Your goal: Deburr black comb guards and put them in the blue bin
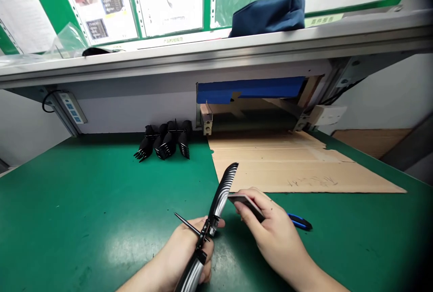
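My left hand (pixel 189 247) is closed around a long black plastic comb attachment (pixel 219 197) with teeth at its far end, joined to a thin black sprue that sticks out left. It points up and away over the green bench (pixel 84 211). My right hand (pixel 270 229) grips a small flat dark tool (pixel 245 204), its tip close to the comb's middle. A blue and black handle (pixel 299 223) shows beyond the right hand; I cannot tell if the hand holds it.
Several black comb attachments (pixel 165 143) lie in a cluster at the back of the bench. A flattened cardboard sheet (pixel 297 166) covers the back right. A shelf (pixel 216 53) above carries a folded dark blue cloth (pixel 270 12). A power strip (pixel 71 107) hangs at left.
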Demonstrator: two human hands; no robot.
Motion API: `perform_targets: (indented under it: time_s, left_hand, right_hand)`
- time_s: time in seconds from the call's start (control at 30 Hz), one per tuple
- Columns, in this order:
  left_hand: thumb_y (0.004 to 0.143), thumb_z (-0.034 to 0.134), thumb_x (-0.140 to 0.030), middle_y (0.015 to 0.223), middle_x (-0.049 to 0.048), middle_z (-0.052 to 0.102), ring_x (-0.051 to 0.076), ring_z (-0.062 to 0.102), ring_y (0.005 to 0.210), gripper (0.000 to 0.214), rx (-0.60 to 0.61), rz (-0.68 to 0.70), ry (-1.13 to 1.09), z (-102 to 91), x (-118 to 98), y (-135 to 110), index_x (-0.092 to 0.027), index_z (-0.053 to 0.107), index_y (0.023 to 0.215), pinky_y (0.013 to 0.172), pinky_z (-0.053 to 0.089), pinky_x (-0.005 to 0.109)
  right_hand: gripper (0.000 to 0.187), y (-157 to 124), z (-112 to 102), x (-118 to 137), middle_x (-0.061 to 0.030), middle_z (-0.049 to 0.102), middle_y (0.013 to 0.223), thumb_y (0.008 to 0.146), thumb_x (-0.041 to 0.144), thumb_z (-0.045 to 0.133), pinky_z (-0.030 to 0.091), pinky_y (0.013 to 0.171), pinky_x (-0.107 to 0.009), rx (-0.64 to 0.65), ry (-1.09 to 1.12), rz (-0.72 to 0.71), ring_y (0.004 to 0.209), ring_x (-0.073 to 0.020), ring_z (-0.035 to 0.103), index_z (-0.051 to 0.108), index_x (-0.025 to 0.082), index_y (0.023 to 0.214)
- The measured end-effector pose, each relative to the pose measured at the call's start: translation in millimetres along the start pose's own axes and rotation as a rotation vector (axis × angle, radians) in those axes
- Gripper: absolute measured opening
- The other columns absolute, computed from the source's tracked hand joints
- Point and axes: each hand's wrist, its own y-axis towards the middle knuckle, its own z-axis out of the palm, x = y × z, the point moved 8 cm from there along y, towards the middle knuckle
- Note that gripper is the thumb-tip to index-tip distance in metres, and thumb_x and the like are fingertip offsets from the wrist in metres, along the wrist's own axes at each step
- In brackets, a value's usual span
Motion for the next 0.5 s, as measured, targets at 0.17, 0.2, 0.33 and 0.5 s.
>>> perform_targets:
  time_s: [0.17,0.2,0.33,0.5]
  left_hand:
    - [0.084,0.054,-0.05,0.036,-0.0083,0.035,0.01,0.033,0.027,0.042,0.154,0.003,-0.086,5.4,3.5,0.6,-0.013,0.055,0.104,0.036,0.031,0.022]
    - [0.08,0.059,-0.052,0.036,-0.0085,0.035,0.009,0.032,0.027,0.043,0.167,0.009,-0.096,5.6,2.8,0.7,-0.014,0.056,0.101,0.036,0.031,0.022]
    - [0.073,0.07,-0.051,0.036,-0.0092,0.038,0.008,0.031,0.026,0.043,0.148,0.045,-0.115,2.6,-3.4,2.8,-0.015,0.056,0.093,0.036,0.03,0.021]
    - [0.07,0.072,-0.053,0.04,-0.0088,0.041,0.008,0.036,0.027,0.045,0.191,0.037,-0.124,-7.0,1.4,6.4,-0.017,0.061,0.095,0.036,0.034,0.021]
  right_hand:
    - [0.019,0.5,9.0,13.9,-0.0021,0.051,0.091,0.102,0.022,0.041,0.042,0.072,-0.028,0.138,0.065,-0.078,0.079,-0.0184,0.053,0.059,0.021,0.096]
    - [0.02,0.5,8.8,15.9,-0.0027,0.051,0.091,0.102,0.022,0.041,0.043,0.073,-0.029,0.164,0.078,-0.071,0.08,-0.0189,0.053,0.06,0.021,0.095]
    - [0.022,-2.0,15.8,19.0,-0.0034,0.053,0.089,0.1,0.027,0.046,0.044,0.075,-0.031,0.42,0.122,-0.033,0.083,-0.0213,0.054,0.066,0.022,0.092]
    - [0.019,5.2,8.3,18.7,-0.005,0.056,0.093,0.1,0.022,0.045,0.045,0.08,-0.03,0.224,0.193,-0.025,0.088,-0.0215,0.055,0.063,0.018,0.098]
